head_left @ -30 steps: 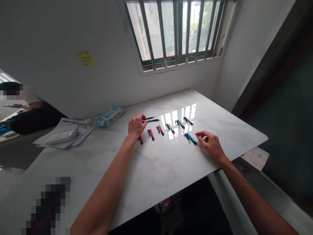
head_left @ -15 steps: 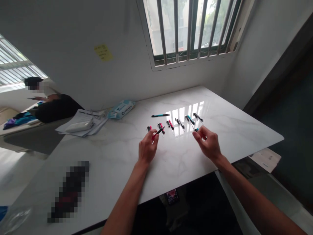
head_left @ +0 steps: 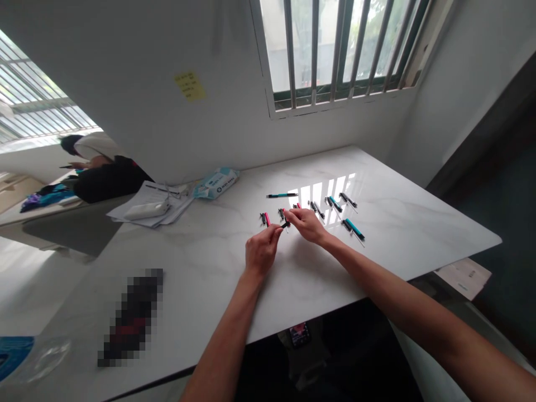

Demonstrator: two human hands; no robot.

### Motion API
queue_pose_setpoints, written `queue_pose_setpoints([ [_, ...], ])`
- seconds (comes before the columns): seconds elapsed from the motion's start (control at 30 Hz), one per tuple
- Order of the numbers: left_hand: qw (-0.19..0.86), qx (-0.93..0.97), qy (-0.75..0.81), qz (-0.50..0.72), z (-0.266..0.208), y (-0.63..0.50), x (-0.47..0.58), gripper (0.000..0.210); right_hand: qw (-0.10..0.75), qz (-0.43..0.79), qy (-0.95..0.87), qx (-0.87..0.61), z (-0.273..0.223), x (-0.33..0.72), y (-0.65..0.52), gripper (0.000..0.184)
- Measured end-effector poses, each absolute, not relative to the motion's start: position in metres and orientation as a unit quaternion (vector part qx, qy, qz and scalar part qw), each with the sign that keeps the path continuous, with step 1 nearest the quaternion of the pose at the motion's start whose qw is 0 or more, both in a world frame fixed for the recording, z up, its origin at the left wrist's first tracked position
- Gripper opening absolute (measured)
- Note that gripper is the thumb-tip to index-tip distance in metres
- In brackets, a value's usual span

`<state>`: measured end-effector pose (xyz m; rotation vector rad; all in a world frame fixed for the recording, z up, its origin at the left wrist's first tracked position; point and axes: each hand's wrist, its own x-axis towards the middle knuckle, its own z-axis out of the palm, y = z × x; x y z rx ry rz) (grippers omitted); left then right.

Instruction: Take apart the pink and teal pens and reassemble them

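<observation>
Mid-frame, the left hand [head_left: 260, 249] pinches a dark pen [head_left: 285, 225]; the right hand [head_left: 307, 224] curls narrow at its other end, though whether it grips I cannot tell. Above them lies a teal-and-black pen [head_left: 282, 195]; right of centre, teal pen parts [head_left: 355, 228] rest on the desk [head_left: 318, 279].

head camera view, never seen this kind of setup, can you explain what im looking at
There is no machine here: someone is working bare-handed, filmed from a camera worn on their own head, looking forward and down. The left hand pinches a slim black piece, probably a pen part; the right hand is close beside it, but whether it touches is unclear. On the white table lie red pen parts, grey pen parts and teal pen parts. Farther back is a whole-looking teal pen.
</observation>
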<state>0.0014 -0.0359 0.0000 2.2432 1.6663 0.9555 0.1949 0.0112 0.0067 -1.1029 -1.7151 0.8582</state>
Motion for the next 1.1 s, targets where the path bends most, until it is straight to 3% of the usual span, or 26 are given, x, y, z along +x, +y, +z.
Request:
queue_pose_setpoints([
  [0.27,0.147,0.735,0.559,0.355,0.003,-0.037,0.006,0.038,0.498,0.510,-0.628,-0.314,0.005,0.199,0.013,0.043],
  [0.63,0.249,0.716,0.522,0.391,-0.002,-0.033,0.006,0.043,0.531,0.573,-0.558,-0.280,0.009,0.198,0.012,0.047],
  [0.9,0.322,0.690,0.504,0.406,-0.001,-0.032,0.009,0.045,0.618,0.446,-0.544,-0.352,0.025,0.241,0.015,0.042],
  [1.1,0.297,0.693,0.512,0.411,0.001,-0.032,0.011,0.033,0.471,0.268,-0.687,-0.484,0.013,0.297,-0.020,0.013],
])
